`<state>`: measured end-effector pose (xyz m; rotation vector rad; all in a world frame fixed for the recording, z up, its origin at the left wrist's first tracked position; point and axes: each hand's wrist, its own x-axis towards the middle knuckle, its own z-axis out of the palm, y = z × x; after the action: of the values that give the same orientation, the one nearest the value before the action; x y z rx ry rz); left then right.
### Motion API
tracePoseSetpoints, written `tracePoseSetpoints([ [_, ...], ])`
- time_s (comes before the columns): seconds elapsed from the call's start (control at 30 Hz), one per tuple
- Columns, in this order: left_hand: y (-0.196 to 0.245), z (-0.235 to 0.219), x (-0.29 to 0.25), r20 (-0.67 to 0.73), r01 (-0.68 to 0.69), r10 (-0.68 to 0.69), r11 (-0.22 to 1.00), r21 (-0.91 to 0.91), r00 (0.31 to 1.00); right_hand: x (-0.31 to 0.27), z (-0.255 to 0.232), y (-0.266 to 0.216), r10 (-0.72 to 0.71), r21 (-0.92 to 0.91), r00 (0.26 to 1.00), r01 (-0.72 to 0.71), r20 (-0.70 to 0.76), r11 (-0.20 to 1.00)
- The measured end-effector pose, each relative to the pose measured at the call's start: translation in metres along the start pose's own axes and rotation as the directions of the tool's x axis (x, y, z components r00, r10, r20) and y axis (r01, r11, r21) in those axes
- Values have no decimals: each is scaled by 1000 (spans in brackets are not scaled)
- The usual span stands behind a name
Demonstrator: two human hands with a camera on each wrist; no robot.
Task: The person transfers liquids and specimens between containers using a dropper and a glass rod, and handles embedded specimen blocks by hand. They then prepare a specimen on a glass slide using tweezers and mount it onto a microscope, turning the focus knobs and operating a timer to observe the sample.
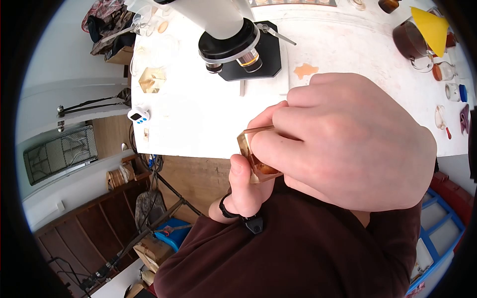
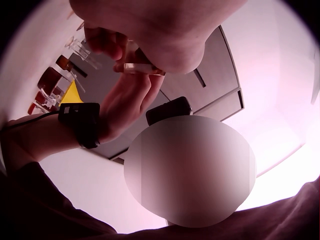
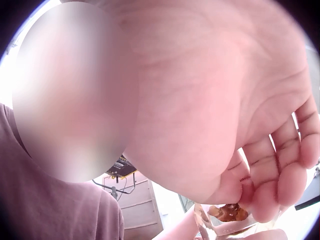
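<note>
A clear, faceted resin-like block [image 1: 243, 145] with an amber-brown mass inside is held in front of my chest, near the table's front edge. My left hand [image 1: 246, 185] grips it from below, thumb against its near side. Over its top my right hand [image 1: 353, 144] bends down, thumb and index fingertip pinching at the block. In the right wrist view the brown inside of the block [image 3: 228, 212] shows just under those fingertips, with the other fingers curled alongside. The right hand's back hides much of the block in the head view.
A microscope [image 1: 223, 42] stands behind the hands on the white table [image 1: 184, 124]. Another clear faceted piece [image 1: 152, 80] and a white timer-like device [image 1: 138, 115] lie left. At right are a dark-filled glass jug [image 1: 408, 42], a yellow cone [image 1: 430, 30] and small jars [image 1: 443, 72].
</note>
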<state>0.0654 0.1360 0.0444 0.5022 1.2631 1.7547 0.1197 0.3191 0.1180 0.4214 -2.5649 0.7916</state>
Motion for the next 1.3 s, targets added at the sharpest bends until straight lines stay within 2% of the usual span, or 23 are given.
tracePoseSetpoints([
  [0.03,-10,2,4,77,-135,164,947,-291,984,-1,0,1,-5,5,1000,5,-2,1000],
  [0.07,-16,4,6,103,-226,339,795,-564,935,-1,-1,1,-12,-38,999,13,35,999],
  [0.13,-16,7,5,61,-239,316,819,-521,947,2,-7,1,-17,-81,997,23,72,996],
  [0.2,-17,7,4,21,-247,292,842,-480,956,10,-17,1,-36,-117,970,65,240,991],
  [0.27,-18,6,3,-2,-253,277,876,-411,961,8,-16,0,-49,-170,960,99,275,980],
  [0.33,-17,8,2,20,-249,293,844,-475,956,5,-15,1,-60,-221,949,133,310,966],
  [0.4,-16,10,2,39,-244,312,809,-536,949,-1,-10,3,-25,-19,991,28,131,999],
  [0.5,-15,10,3,88,-242,346,794,-558,934,2,-16,1,73,166,988,-95,137,981],
  [0.53,-13,11,3,82,-236,331,806,-543,940,9,-22,-3,72,166,988,-95,137,981],
  [0.6,-12,9,2,77,-228,314,818,-528,946,27,-34,-10,158,86,929,-197,334,977],
  [0.63,-13,7,0,78,-216,298,826,-521,951,19,-24,-2,160,85,929,-199,333,976],
  [0.67,-13,6,-1,80,-203,282,833,-514,956,3,-5,13,-55,45,990,49,130,998],
  [0.7,-12,7,-2,84,-198,279,832,-518,957,-7,4,21,-282,-48,957,280,-62,959],
  [0.73,-11,8,-3,65,-170,245,818,-549,967,-6,0,18,-276,-52,959,273,-58,961],
  [0.8,-10,8,-6,54,-135,205,799,-586,977,-2,-12,10,12,222,992,-40,126,974],
  [0.83,-10,7,-7,16,-150,191,815,-559,981,-3,-7,12,23,217,991,-51,129,975],
  [0.9,-13,8,-7,-15,-152,171,827,-541,985,-8,3,19,-194,63,979,199,-68,978],
  [0.93,-15,8,-8,-34,-177,190,813,-555,981,-9,0,17,-187,59,980,191,-65,980],
  [1.0,-12,12,-10,-123,-210,171,836,-507,978,-6,-11,12,-4,234,997,-15,82,972],
  [1.13,-13,14,-9,-171,-225,159,833,-505,972,-3,-17,13,-19,159,978,-15,206,987],
  [1.2,-13,11,-10,-140,-211,166,883,-420,976,-7,-10,16,-34,234,997,18,64,972],
  [1.23,-14,10,-10,-136,-207,164,883,-422,977,-6,-13,16,-29,232,998,14,64,973],
  [1.3,-16,7,-10,-103,-220,195,837,-502,975,-2,-21,14,-15,171,973,-26,232,985],
])
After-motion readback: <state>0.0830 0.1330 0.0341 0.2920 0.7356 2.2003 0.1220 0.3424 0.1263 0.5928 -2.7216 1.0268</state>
